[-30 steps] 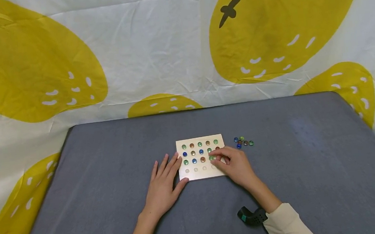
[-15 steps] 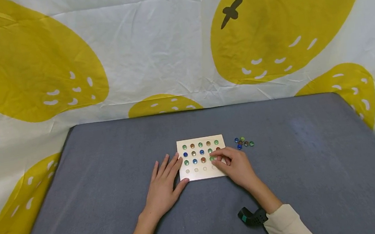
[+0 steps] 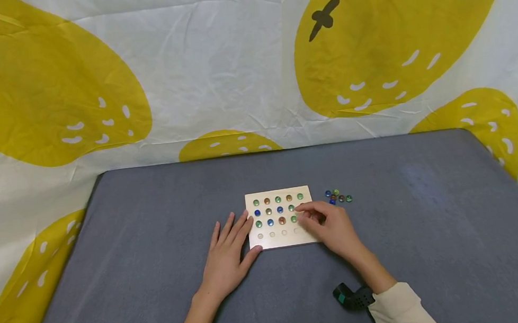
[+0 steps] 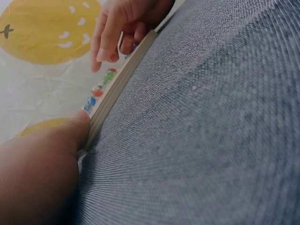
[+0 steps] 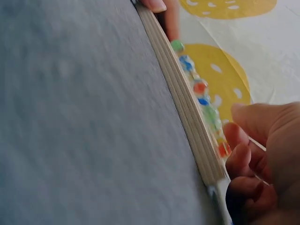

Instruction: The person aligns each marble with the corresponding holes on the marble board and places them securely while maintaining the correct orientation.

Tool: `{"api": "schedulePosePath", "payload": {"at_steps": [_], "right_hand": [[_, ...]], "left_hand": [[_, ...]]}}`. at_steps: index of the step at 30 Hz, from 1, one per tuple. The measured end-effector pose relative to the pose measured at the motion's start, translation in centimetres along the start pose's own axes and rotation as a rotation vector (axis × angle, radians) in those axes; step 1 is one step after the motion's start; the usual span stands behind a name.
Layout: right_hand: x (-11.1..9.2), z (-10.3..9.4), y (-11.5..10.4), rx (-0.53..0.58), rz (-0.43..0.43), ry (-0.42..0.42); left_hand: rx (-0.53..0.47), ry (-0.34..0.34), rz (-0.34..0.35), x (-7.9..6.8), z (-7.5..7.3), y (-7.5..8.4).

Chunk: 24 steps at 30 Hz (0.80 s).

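A pale wooden board lies on the grey cloth, with rows of green, blue and reddish-brown glass marbles set in it. Along its near row, several shallow round hollows show bare. My left hand rests flat at the board's left side, fingers spread, with fingertips and thumb at the edge. Over the board's right part is my right hand, thumb and index finger apart beside a green marble in the third row. Its other fingers bend loosely toward the palm, and no marble shows between the fingertips.
Several loose marbles in blue, green and brown lie together right of the board, just beyond the right hand. The grey table ends at a white curtain with yellow fruit prints.
My right hand has drawn slightly to the right, away from the green marble in the third row, with thumb and index finger now parted. The left hand stays at the board's left edge.
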State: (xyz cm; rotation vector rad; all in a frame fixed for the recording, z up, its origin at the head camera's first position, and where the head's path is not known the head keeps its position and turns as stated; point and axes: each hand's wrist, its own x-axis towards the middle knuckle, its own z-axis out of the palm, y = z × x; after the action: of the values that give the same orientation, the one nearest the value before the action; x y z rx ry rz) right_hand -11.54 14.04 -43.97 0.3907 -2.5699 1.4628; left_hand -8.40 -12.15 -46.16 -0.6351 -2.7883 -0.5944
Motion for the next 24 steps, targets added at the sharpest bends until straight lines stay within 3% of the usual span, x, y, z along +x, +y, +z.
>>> {"api": "schedulePosePath", "payload": {"at_steps": [12,24], "right_hand": [[0.3,-3.9,0.7,-0.083,0.036,0.098],[0.2,-6.7,2.5,-0.078,0.114,0.184]], "left_hand": [[0.005,0.023,0.009,0.0,0.1,0.1],[0.004,0.013,0.0,0.0,0.0,0.1]]}}
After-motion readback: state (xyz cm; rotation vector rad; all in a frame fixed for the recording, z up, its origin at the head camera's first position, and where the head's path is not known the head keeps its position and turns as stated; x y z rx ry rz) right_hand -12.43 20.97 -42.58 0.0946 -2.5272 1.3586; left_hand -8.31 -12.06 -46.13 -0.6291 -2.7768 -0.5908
